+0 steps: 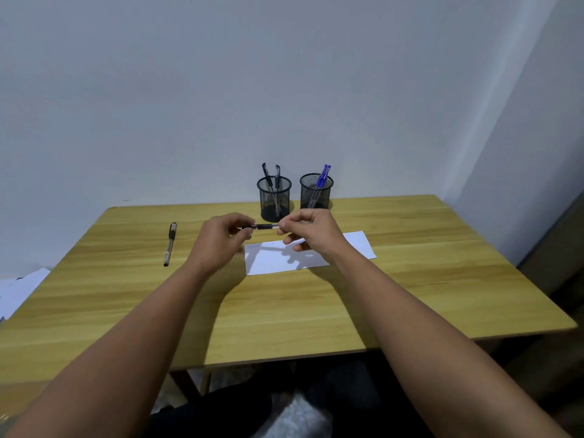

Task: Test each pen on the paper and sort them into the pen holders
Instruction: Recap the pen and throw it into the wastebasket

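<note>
Both of my hands hold one black pen (264,226) level above the far edge of a white paper (278,259). My left hand (226,237) pinches its left end and my right hand (308,230) pinches its right end. Whether a cap is on or coming off is too small to tell. Behind the hands stand two black mesh pen holders: the left holder (274,197) has two black pens, the right holder (316,191) has two blue pens. Another black pen (170,244) lies capped on the table to the left.
The wooden table (284,311) stands against a pale wall, with the holders near its back edge. White papers (19,289) lie off the table's left side. Dark clothing shows below the front edge.
</note>
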Demonstrator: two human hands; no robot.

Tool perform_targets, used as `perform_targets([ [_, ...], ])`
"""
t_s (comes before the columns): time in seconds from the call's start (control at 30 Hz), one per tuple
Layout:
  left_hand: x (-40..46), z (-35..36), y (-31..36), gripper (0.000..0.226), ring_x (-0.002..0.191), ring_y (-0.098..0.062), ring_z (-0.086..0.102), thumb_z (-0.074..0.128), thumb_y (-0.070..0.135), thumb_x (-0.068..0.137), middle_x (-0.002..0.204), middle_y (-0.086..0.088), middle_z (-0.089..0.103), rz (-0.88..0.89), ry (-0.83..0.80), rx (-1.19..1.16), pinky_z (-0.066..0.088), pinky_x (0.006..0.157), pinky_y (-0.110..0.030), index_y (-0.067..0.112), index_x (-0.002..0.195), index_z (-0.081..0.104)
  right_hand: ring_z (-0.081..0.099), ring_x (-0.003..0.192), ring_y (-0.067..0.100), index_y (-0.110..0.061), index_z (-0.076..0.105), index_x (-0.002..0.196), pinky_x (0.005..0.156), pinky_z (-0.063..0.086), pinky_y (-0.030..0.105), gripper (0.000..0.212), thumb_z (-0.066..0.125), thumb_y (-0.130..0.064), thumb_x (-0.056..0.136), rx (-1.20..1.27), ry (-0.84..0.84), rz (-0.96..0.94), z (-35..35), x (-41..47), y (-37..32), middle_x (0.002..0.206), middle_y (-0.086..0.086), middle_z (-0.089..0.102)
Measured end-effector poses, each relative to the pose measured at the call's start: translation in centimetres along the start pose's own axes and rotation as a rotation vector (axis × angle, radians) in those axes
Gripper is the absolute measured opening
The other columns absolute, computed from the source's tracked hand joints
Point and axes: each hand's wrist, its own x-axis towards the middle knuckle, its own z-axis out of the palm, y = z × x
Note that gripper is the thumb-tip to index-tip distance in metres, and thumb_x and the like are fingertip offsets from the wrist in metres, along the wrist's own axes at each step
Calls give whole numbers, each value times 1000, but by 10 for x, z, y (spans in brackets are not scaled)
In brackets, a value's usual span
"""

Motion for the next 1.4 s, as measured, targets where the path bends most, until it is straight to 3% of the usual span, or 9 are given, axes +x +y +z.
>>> perform_targets([
  [0.1,2,-3,13,17,87,-18,75,74,13,91,94,-11,77,-159,12,-374,59,64,-26,5,106,75,71,68,12,-8,79,104,56,56,22,10,79,-15,97,42,-82,115,-12,-3,-2,105,16,83],
  [0.3,3,17,38,16,79,-5,70,70,25,95,99,-2,79,-257,89,-589,55,65,-20,13,103,77,52,57,10,-4,77,109,48,39,18,10,71,-5,101,107,-120,206,-15,-7,1,86,6,78],
  [0.57,-4,32,59,21,76,-4,69,63,28,99,94,3,79,-189,127,-424,49,65,-23,14,107,76,34,48,7,-3,75,96,44,28,18,8,68,-1,101,234,-74,161,-14,-14,8,74,6,68],
  [0.7,-5,29,65,17,79,-7,72,64,26,99,88,4,77,-212,46,-329,51,69,-26,16,104,77,53,60,10,-6,78,101,53,45,20,5,73,-8,100,154,-77,157,-22,-24,12,80,4,76],
  [0.87,0,55,78,25,103,-10,71,56,27,103,109,2,77,-170,-21,-277,53,86,-35,18,123,69,71,75,11,-12,79,110,64,54,20,13,73,-19,102,-149,-102,123,-48,-41,3,100,10,84],
  [0.97,3,94,92,48,124,-17,62,55,34,101,138,-4,65,-109,-52,-164,45,109,-38,17,146,53,69,61,7,3,76,113,57,52,18,17,71,-9,102,-191,82,93,-76,-53,3,96,18,80],
  [1.07,-3,146,115,51,128,-22,58,54,35,102,143,-6,60,-2,-145,-7,42,106,-31,16,149,49,63,49,0,3,78,102,51,47,19,11,70,-4,99,-279,328,88,-124,-74,7,83,11,74],
  [1.27,-23,265,165,55,135,-33,49,52,49,99,146,-8,56,305,-492,381,46,106,-47,19,145,52,73,94,18,-14,84,93,85,55,29,12,74,-21,96,-510,830,151,-249,-146,31,98,4,82],
  [1.4,-41,319,183,58,141,-35,40,41,58,99,150,-10,49,497,-617,591,41,108,-51,17,138,54,76,101,27,-9,85,98,84,55,32,19,70,-20,96,-532,1107,230,-314,-208,56,101,10,83],
])
